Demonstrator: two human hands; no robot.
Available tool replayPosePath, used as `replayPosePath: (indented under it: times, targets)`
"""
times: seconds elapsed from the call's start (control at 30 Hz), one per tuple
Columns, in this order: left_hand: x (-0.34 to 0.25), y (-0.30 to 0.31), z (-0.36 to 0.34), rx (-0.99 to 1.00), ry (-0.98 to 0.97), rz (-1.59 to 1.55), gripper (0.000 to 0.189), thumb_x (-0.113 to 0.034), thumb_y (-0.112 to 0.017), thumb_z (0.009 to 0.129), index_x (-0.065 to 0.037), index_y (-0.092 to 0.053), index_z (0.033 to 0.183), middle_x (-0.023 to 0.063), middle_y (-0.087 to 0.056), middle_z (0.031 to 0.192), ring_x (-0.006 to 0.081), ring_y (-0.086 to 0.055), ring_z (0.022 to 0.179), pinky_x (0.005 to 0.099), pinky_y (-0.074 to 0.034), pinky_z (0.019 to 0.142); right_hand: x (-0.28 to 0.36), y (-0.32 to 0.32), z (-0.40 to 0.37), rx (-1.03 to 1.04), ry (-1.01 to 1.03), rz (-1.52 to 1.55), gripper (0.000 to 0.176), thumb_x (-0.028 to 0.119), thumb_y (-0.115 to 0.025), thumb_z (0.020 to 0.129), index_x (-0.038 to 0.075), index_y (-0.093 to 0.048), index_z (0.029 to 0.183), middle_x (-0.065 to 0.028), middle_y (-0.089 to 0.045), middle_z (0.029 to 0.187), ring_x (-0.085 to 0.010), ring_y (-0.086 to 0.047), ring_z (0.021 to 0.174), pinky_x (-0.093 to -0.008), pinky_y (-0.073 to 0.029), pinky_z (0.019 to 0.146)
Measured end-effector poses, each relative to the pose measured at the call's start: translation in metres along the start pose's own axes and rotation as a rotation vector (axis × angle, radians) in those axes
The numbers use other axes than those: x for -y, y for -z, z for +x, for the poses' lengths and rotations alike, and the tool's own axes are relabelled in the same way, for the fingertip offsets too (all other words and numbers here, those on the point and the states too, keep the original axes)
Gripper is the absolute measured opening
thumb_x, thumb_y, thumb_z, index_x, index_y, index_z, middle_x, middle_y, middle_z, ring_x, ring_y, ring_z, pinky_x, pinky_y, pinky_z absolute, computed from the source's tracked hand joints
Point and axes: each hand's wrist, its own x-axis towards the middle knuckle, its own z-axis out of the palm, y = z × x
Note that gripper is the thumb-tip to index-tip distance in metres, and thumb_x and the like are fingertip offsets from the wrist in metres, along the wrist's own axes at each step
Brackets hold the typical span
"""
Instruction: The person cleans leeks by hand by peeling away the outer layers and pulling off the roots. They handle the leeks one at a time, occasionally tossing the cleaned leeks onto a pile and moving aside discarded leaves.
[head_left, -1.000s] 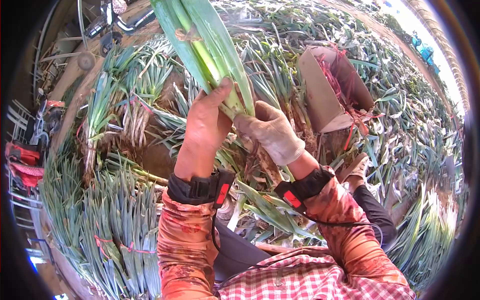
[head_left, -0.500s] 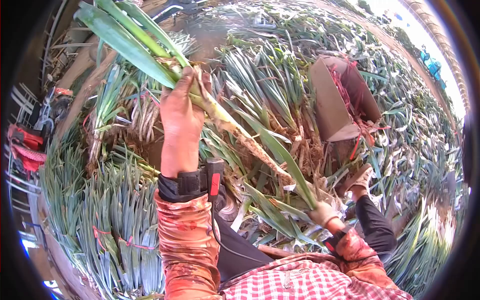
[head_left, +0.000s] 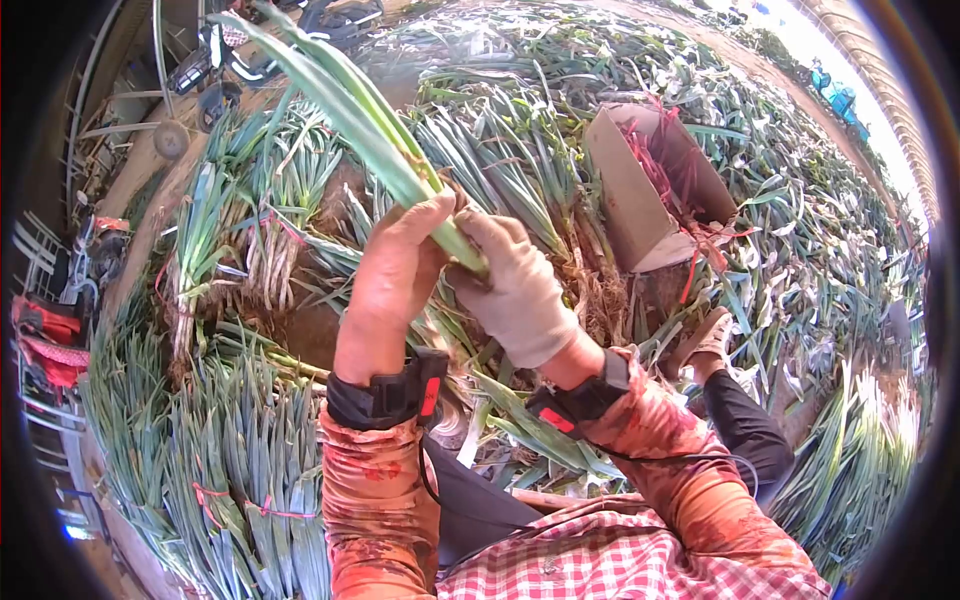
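Observation:
A large green onion [head_left: 365,125] is held up in front of me, its leaves slanting to the upper left. My left hand [head_left: 390,270], bare, is closed around its stalk. Right beside it my right hand [head_left: 520,295], in a pale glove, is closed on the same stalk just below. The onion's lower end is hidden behind the hands. Past my right hand, a pile of loose green onions [head_left: 590,255] lies with dirty roots toward me.
An open cardboard box [head_left: 635,215] with red ties [head_left: 655,170] stands beyond my right hand. Tied green onion bundles [head_left: 250,490] lie at lower left, more onions [head_left: 850,480] at lower right. Stripped leaves [head_left: 800,260] cover the ground. Red cloth [head_left: 55,340] is at far left.
My right hand has come up from the stalk's lower end to beside my left hand. A peeled leaf no longer shows in it. The left hand has moved slightly down and right.

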Motion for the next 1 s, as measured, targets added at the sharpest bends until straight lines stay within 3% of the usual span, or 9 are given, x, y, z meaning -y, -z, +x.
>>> replayPosePath:
  times: [0.07, 0.13, 0.23, 0.3, 0.4, 0.67, 0.73, 0.87, 1.0]
  targets:
    - [-0.012, 0.006, -0.008, 0.184, 0.035, -0.045, 0.027, -0.014, -0.060, 0.080, -0.002, -0.052, 0.103, 0.0075, -0.058, 0.094, 0.0196, -0.055, 0.087, 0.0350, -0.042, 0.083, 0.002, 0.008, 0.009, 0.038, 0.019, 0.435, 0.047, 0.006, -0.064, 0.072, 0.000, -0.046, 0.116, -0.0142, -0.054, 0.097, -0.0236, -0.057, 0.077, -0.0307, -0.047, 0.070]
    - [-0.014, -0.003, -0.010, 0.215, 0.033, -0.053, 0.031, -0.021, -0.064, 0.079, -0.003, -0.053, 0.103, 0.0067, -0.059, 0.095, 0.0197, -0.056, 0.089, 0.0365, -0.041, 0.084, 0.009, 0.017, 0.009, 0.167, -0.387, 0.950, 0.040, 0.004, -0.064, 0.075, -0.001, -0.049, 0.112, -0.0059, -0.055, 0.091, -0.0076, -0.050, 0.079, -0.0227, -0.043, 0.071]
    - [0.001, 0.002, 0.004, 0.110, -0.023, -0.066, 0.041, -0.029, -0.065, 0.079, -0.004, -0.053, 0.108, 0.0083, -0.059, 0.095, 0.0223, -0.056, 0.089, 0.0366, -0.042, 0.082, 0.002, 0.012, 0.008, 0.099, -0.408, 1.133, 0.037, 0.006, -0.066, 0.074, -0.001, -0.052, 0.108, -0.0032, -0.057, 0.084, -0.0062, -0.051, 0.076, -0.0223, -0.043, 0.068]
    - [0.010, 0.001, 0.003, 0.062, -0.033, -0.018, 0.039, -0.027, -0.065, 0.079, -0.004, -0.053, 0.107, 0.0075, -0.060, 0.094, 0.0213, -0.056, 0.088, 0.0353, -0.043, 0.081, -0.005, 0.012, 0.012, 0.128, -0.337, 0.649, 0.034, 0.012, -0.068, 0.072, 0.000, -0.055, 0.100, -0.0008, -0.058, 0.079, -0.0051, -0.051, 0.071, -0.0227, -0.044, 0.063]
    - [0.018, -0.004, -0.001, 0.044, -0.017, -0.063, 0.027, -0.012, -0.061, 0.082, -0.003, -0.053, 0.106, 0.0042, -0.059, 0.092, 0.0152, -0.056, 0.086, 0.0283, -0.044, 0.078, 0.002, 0.015, 0.013, 0.152, -0.581, 0.860, 0.031, 0.018, -0.070, 0.070, 0.000, -0.057, 0.092, -0.0029, -0.058, 0.073, -0.0059, -0.051, 0.064, -0.0239, -0.044, 0.057]
    - [0.025, -0.003, 0.007, -0.219, -0.081, 0.192, 0.025, -0.011, -0.062, 0.082, 0.003, -0.053, 0.102, 0.0068, -0.059, 0.083, 0.0153, -0.057, 0.072, 0.0260, -0.046, 0.066, -0.011, 0.007, -0.001, 0.169, -0.455, 0.497, 0.019, 0.018, -0.065, 0.073, 0.001, -0.059, 0.081, -0.0096, -0.057, 0.063, -0.0125, -0.053, 0.055, -0.0285, -0.045, 0.054]
    - [0.017, 0.007, 0.021, -0.366, -0.246, 0.319, 0.023, -0.011, -0.063, 0.081, 0.004, -0.054, 0.095, 0.0053, -0.058, 0.073, 0.0147, -0.057, 0.064, 0.0254, -0.047, 0.059, -0.011, 0.005, -0.023, 0.164, -0.138, 0.284, 0.018, 0.017, -0.064, 0.073, 0.002, -0.059, 0.082, -0.0143, -0.058, 0.066, -0.0233, -0.057, 0.056, -0.0325, -0.046, 0.054]
    - [-0.010, 0.022, 0.020, -0.437, -0.387, 0.209, 0.019, -0.011, -0.063, 0.081, 0.003, -0.054, 0.091, 0.0055, -0.058, 0.076, 0.0149, -0.058, 0.065, 0.0256, -0.049, 0.056, -0.048, 0.016, -0.095, 0.204, -0.422, 0.268, 0.015, 0.016, -0.063, 0.073, 0.007, -0.060, 0.084, -0.0153, -0.059, 0.070, -0.0291, -0.060, 0.062, -0.0348, -0.048, 0.057]
    - [-0.033, 0.027, 0.014, -0.438, -0.485, 0.157, 0.016, -0.011, -0.062, 0.082, 0.000, -0.054, 0.089, 0.0059, -0.058, 0.079, 0.0140, -0.058, 0.067, 0.0261, -0.050, 0.058, -0.123, 0.056, -0.190, 0.769, -0.839, -0.276, 0.046, 0.030, -0.070, 0.068, 0.006, -0.056, 0.104, -0.0213, -0.061, 0.092, -0.0337, -0.059, 0.090, -0.0381, -0.045, 0.080]
